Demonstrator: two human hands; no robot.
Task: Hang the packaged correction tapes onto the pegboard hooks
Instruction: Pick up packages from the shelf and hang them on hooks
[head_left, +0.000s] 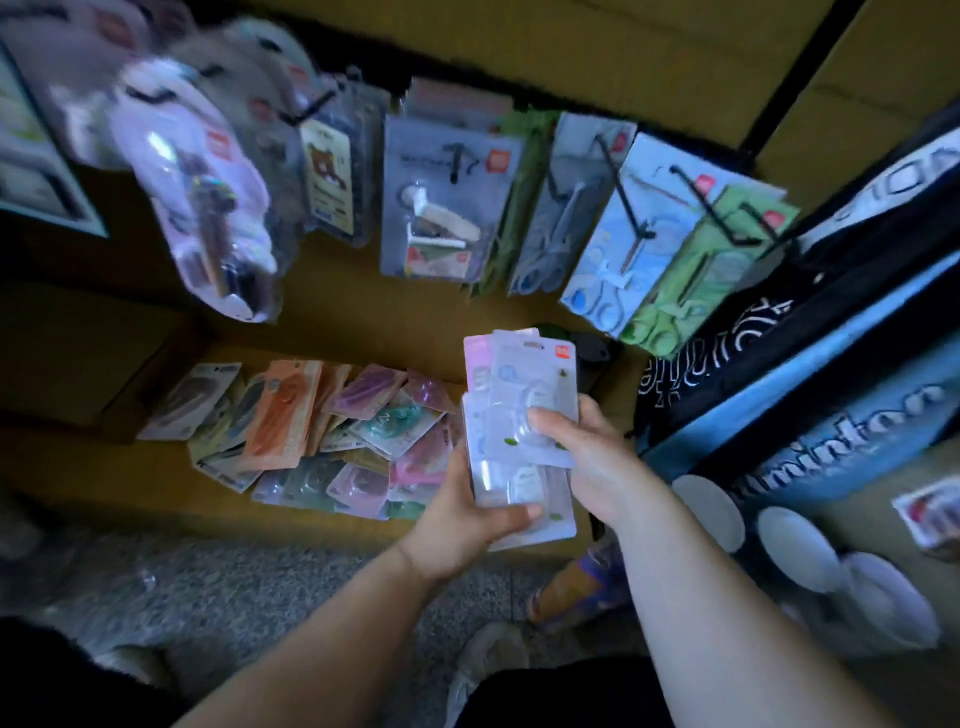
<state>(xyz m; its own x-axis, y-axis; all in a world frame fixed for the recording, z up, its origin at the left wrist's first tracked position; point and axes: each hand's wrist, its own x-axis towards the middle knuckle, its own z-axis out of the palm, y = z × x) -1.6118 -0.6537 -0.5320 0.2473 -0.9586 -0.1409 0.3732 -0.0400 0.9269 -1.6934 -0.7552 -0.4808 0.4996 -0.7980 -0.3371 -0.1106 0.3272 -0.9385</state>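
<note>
Item one, at the grip: a stack of packaged correction tapes (524, 374), clear blisters on pale grey and lilac cards, fanned slightly at the top and held upright between both hands. We log the left hand (467, 499) as cupping the stack's lower end from beneath and to the left, with its thumb curled over the front of the lowest pack. The right hand (584, 447) clasps the right edge of the front pack, thumb pressed on the blister; its fingers are hidden behind the cards. Left of the grip and slightly beyond it, we list a loose pile of further packs (322, 431) in orange, pink, teal and grey, overlapping one another on a brown shelf (156, 483). Above the grip, we count black wire hooks (627, 192) standing out from a brown backing, each carrying carded goods: a grey pack (441, 208) straight above, a blue pack (613, 244) and a green pack (691, 280) up and to the right, and a blurred lilac pack (202, 192) far up to the left. Contents of these hung cards we cannot make out for certain. Right of the grip, a blue and black badminton bag (831, 431) leans. Below the grip lie speckled floor (234, 582) and a pale shoe (483, 670).
</note>
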